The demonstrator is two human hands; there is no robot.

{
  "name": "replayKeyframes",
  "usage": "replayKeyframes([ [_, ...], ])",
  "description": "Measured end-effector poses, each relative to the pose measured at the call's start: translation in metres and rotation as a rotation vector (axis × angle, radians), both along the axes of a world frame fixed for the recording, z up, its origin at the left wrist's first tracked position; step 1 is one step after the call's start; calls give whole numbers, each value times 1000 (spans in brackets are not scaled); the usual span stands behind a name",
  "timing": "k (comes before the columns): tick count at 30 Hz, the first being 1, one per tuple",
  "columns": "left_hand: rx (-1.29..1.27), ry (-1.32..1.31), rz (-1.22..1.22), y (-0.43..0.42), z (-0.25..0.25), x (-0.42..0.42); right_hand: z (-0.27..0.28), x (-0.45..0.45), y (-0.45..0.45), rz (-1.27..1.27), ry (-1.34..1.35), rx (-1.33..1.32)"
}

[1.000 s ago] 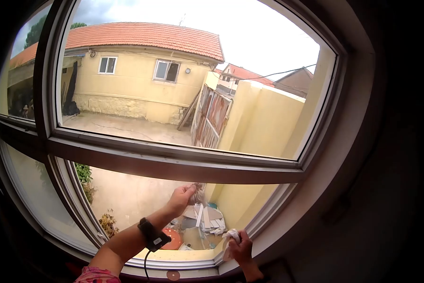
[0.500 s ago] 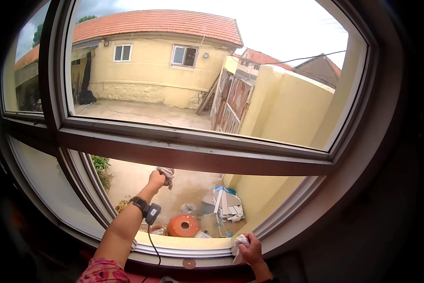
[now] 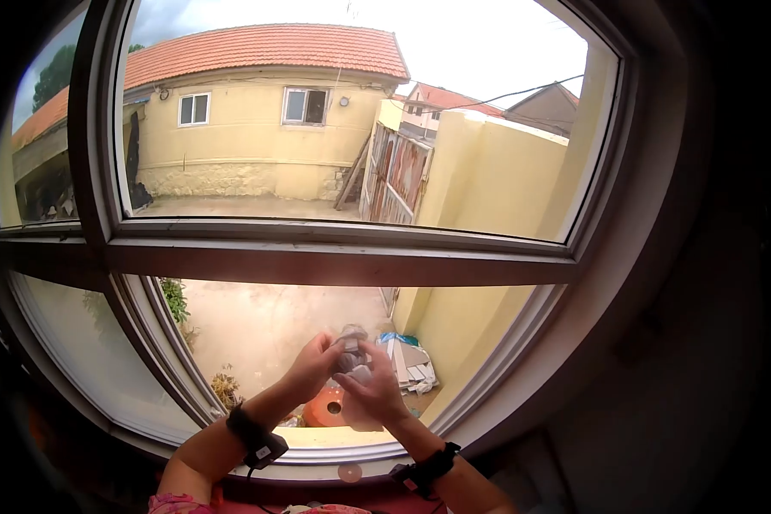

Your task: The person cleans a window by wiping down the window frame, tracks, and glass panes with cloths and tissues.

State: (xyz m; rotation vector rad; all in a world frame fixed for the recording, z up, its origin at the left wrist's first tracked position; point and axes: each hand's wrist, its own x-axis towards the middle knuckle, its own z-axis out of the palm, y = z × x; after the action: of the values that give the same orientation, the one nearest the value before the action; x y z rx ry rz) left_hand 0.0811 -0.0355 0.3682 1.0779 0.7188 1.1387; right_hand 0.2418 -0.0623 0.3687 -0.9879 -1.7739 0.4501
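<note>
In the open lower part of the window, my left hand (image 3: 318, 363) and my right hand (image 3: 377, 392) have come close together. A crumpled grey cloth (image 3: 351, 339) is pinched between them, its upper end sticking out above the fingers. A paler, whitish cloth (image 3: 360, 374) shows by my right palm and looks bunched there. Exactly where one piece ends and the other begins I cannot tell. Both hands are closed, held over the window sill (image 3: 327, 456) without touching it.
A dark crossbar (image 3: 334, 263) runs above my hands, below a large glass pane. Sliding tracks (image 3: 498, 364) line the opening's right side. Outside below lie an orange round object (image 3: 321, 408) and stacked pale boards (image 3: 415, 367) beside a yellow wall (image 3: 488, 176). Cabled black straps circle both wrists.
My left hand has come back from farther out, with its cloth. My right hand has risen from the right end of the sill to meet it. The view has shifted slightly.
</note>
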Motion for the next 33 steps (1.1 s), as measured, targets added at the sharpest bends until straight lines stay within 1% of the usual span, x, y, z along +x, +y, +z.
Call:
replayKeyframes([
  [2,-38,-188,-105,-14,12,6,-13,-1,9,79,182,-128],
  [3,36,-179,-194,-17,12,4,-11,-3,6,124,341,-185],
  [4,46,-181,-212,-21,16,2,-10,5,6,109,339,-170],
  [6,201,95,-312,-34,26,-6,-5,22,5,256,522,-536],
  [7,361,323,-220,-44,34,-13,3,30,2,203,545,-552],
  [8,523,544,-118,-55,42,-21,13,44,-2,175,530,-435],
  [10,667,776,89,-69,46,-48,53,75,-16,-103,382,-113],
  [12,760,898,379,-79,47,-81,80,126,-10,-304,297,179],
  [13,806,971,530,-82,44,-101,109,145,-11,-477,177,412],
  [14,850,1040,682,-84,38,-122,130,168,-8,-578,193,459],
  [16,868,1000,904,-89,21,-166,168,215,8,-845,-45,644],
  [18,938,1084,1064,-96,9,-199,189,243,26,-980,-213,671],
  [19,900,1067,1107,-101,6,-208,192,249,37,-990,-211,671],
  [21,794,991,1196,-105,-11,-230,196,256,52,-995,-408,520],
  [22,853,1100,1256,-110,-9,-233,201,253,51,-1003,-406,526],
  [24,920,1074,1262,-110,-19,-242,209,235,48,-850,-411,432],
  [25,925,1066,1262,-107,-17,-239,211,212,42,-796,-433,457],
  [27,706,973,1185,-106,-12,-222,206,148,32,-662,-453,505],
  [28,896,1038,1241,-94,-6,-207,203,115,30,-579,-449,529],
  [29,901,999,1210,-86,5,-184,199,82,28,-495,-446,549],
  [30,906,964,1178,-81,17,-161,198,54,23,-378,-422,626],
  [31,960,912,1079,-77,30,-139,196,34,22,-352,-488,708],
  [32,1011,856,982,-74,39,-119,201,27,19,-287,-524,728],
  [33,1042,876,948,-73,43,-105,206,31,17,-240,-476,724],
])
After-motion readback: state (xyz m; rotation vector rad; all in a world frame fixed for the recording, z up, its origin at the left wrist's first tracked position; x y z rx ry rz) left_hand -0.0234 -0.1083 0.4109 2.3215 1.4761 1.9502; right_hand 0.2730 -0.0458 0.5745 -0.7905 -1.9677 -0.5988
